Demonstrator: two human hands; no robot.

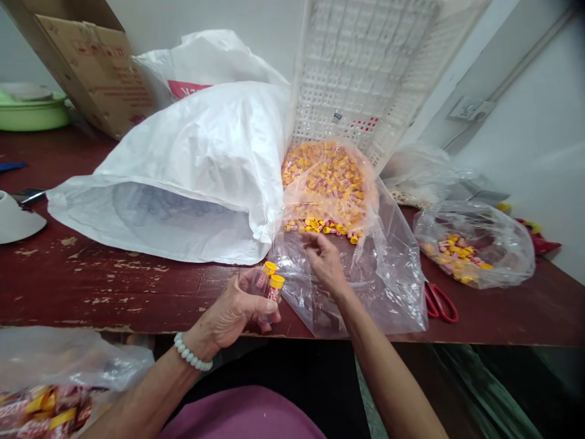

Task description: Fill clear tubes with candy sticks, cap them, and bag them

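From my remote station I view the work through the head camera. The left hand is clamped on 2 yellow-capped tubes, gripped side by side with their caps uppermost and tilted; I judge that this grip keeps both caps free of the fingers. The right hand hovers over the near part of a large clear bag, palm down, fingers loosely bent and pointing toward the heap; whether its fingertips meet on anything I cannot tell.

The yellow-and-pink pieces lie heaped inside that bag, its mouth facing the person, presumably so that a hand can reach in without lifting the film. A white crate stands tilted behind it, perhaps serving as a backstop. To the left, a white sack lies on its side with its mouth gaping toward the table's near edge, a posture that I take to suit dropping things in or drawing them out; its contents are too dim to identify.

A smaller clear bag, holding similar pieces, sits at the right. Near it, red-handled scissors rest on the dark red table, beside the large bag's edge and apart from both hands.
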